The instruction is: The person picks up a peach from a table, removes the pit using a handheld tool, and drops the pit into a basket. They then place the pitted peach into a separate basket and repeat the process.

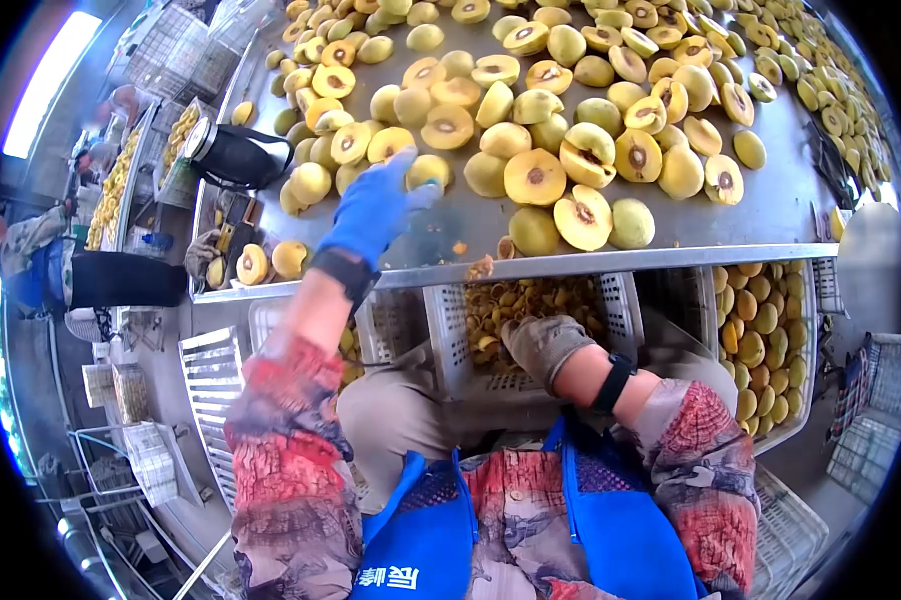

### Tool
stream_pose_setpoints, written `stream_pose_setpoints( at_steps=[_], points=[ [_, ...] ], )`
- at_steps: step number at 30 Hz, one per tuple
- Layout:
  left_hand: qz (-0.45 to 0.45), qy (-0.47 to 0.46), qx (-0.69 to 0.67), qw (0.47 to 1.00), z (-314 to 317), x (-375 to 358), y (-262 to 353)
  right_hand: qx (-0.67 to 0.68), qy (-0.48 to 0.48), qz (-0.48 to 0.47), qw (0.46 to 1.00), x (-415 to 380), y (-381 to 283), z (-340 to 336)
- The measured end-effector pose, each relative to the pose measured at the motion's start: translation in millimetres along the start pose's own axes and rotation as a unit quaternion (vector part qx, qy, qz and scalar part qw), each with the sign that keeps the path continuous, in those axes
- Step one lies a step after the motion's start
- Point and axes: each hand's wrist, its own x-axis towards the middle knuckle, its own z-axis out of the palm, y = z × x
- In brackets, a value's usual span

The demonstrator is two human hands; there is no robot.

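A head-worn camera looked down at a metal table [770, 215] covered with yellow fruit, many whole and many cut in half with the dark pit hollow facing up. The person's left hand [375, 210], in a blue glove, reached out over the table's near edge. Its fingers were extended and loosely open, with the fingertips touching a small whole fruit [428, 170] near the near-left part of the table; it gripped nothing. Just beyond lay a halved fruit [534, 177] and another halved fruit [582, 217], close to the near edge.

The right hand [542, 345], in a tan glove, rested below the table's edge on the rim of a white plastic crate [440, 340] that held small brownish pieces. The hand curled downward; whether it held anything could not be told. To the right, a second crate [805, 330] was filled with whole yellow fruit. A blue apron [610, 520] and patterned red sleeves filled the bottom of the view. At the table's far-left edge lay a black bag [232, 155].
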Motion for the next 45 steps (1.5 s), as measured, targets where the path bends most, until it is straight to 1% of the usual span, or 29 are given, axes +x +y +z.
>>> stream_pose_setpoints(
  at_steps=[1, 2, 4, 5, 8, 9, 10, 12, 13, 14, 15, 16, 17, 18, 19, 22, 23, 26, 27, 30, 31, 33, 34, 35, 36, 38, 39, 43, 45],
  points=[
    [-0.012, -0.040, -0.005, 0.999, 9.7, 14.0, 8.3, -0.016, 0.031, 0.020, 0.999, -0.9, 1.9, -7.9],
    [-0.023, -0.077, -0.008, 0.997, 14.7, 22.2, 12.8, -0.005, 0.026, 0.007, 1.000, -1.9, 5.6, -5.7],
    [0.030, -0.030, 0.097, 0.994, 33.9, 33.9, 1.4, 0.018, 0.024, -0.015, 0.999, -3.0, 9.8, -7.1],
    [0.054, -0.005, 0.149, 0.987, 42.5, 37.4, -6.4, 0.063, 0.029, -0.014, 0.997, -7.1, 6.1, -13.9],
    [0.022, -0.022, 0.098, 0.995, 41.0, 43.6, -1.2, 0.119, 0.105, 0.018, 0.987, -7.5, 1.1, -33.7],
    [0.063, 0.010, 0.109, 0.992, 41.3, 44.4, -4.2, 0.127, 0.054, 0.065, 0.988, -4.9, 6.1, -32.5],
    [0.043, 0.023, 0.057, 0.997, 40.5, 44.3, -6.0, 0.085, 0.026, 0.073, 0.993, -7.2, 10.3, -33.1],
    [0.001, 0.043, -0.045, 0.998, 38.0, 39.4, -14.6, 0.109, 0.019, 0.076, 0.991, -10.7, 7.7, -36.7],
    [-0.005, -0.004, -0.146, 0.989, 32.8, 45.3, -27.4, 0.092, 0.027, 0.078, 0.992, -9.6, 9.7, -34.3],
    [-0.037, -0.008, -0.304, 0.952, 34.7, 37.6, -39.0, 0.076, 0.034, 0.079, 0.993, -7.1, 14.0, -28.4],
    [-0.063, -0.013, -0.452, 0.890, 18.8, 16.9, -19.9, 0.061, 0.045, 0.083, 0.994, -5.1, 17.9, -21.1],
    [-0.082, -0.017, -0.587, 0.805, 7.8, 1.1, -7.6, 0.059, 0.008, 0.091, 0.994, -2.4, 21.5, -11.3],
    [-0.056, -0.034, -0.659, 0.749, 5.2, -10.1, -8.2, 0.058, 0.044, 0.086, 0.994, -6.2, 14.8, -17.8],
    [-0.039, -0.036, -0.701, 0.711, 3.8, -24.6, -2.8, 0.054, 0.075, 0.075, 0.993, -10.0, 7.9, -25.3],
    [-0.050, -0.022, -0.734, 0.677, 3.0, -36.6, 6.1, 0.042, 0.083, 0.089, 0.992, -5.9, 4.6, -29.2],
    [-0.068, -0.022, -0.809, 0.584, 1.9, -62.7, 29.0, -0.033, 0.068, 0.094, 0.993, -6.2, 5.0, -16.2],
    [-0.071, -0.027, -0.829, 0.554, 3.1, -65.7, 32.4, 0.035, 0.094, 0.085, 0.991, -8.5, 1.7, -21.2],
    [-0.076, -0.016, -0.834, 0.546, 17.9, -72.7, 33.1, 0.017, 0.104, 0.063, 0.992, -5.5, 7.1, -16.4],
    [-0.090, -0.008, -0.836, 0.541, 22.0, -75.4, 36.5, -0.012, 0.067, 0.078, 0.995, -7.0, 3.6, -20.7],
    [-0.100, 0.026, -0.835, 0.540, 29.6, -78.0, 42.6, 0.034, 0.111, 0.061, 0.991, -8.6, -0.5, -35.8],
    [-0.092, 0.026, -0.835, 0.543, 31.8, -79.8, 41.9, 0.057, 0.050, 0.081, 0.994, -6.3, 3.1, -43.2],
    [-0.072, 0.020, -0.830, 0.552, 32.8, -78.8, 40.5, 0.163, 0.101, 0.080, 0.978, -7.4, 2.4, -53.6],
    [-0.072, 0.023, -0.833, 0.548, 33.6, -78.9, 40.9, 0.215, 0.125, 0.079, 0.965, -8.1, 1.9, -58.4],
    [-0.072, 0.026, -0.836, 0.543, 34.6, -79.3, 42.6, 0.272, 0.172, 0.059, 0.945, -7.8, 2.1, -63.4],
    [-0.072, 0.029, -0.839, 0.538, 35.7, -80.2, 44.7, 0.292, 0.212, 0.046, 0.932, -7.0, 0.6, -65.5],
    [-0.074, 0.046, -0.822, 0.563, 36.9, -82.6, 51.2, 0.328, 0.295, 0.024, 0.897, -4.1, -4.6, -69.3],
    [-0.074, 0.054, -0.813, 0.575, 38.8, -83.3, 54.1, 0.329, 0.293, 0.054, 0.896, -1.7, -7.3, -72.7],
    [-0.101, 0.085, -0.812, 0.569, 48.7, -86.8, 65.9, 0.339, 0.335, 0.027, 0.879, 2.9, -10.2, -89.0],
    [-0.088, 0.085, -0.785, 0.607, 50.7, -90.6, 77.3, 0.330, 0.358, 0.032, 0.873, 8.8, -10.6, -89.1]
  ],
)
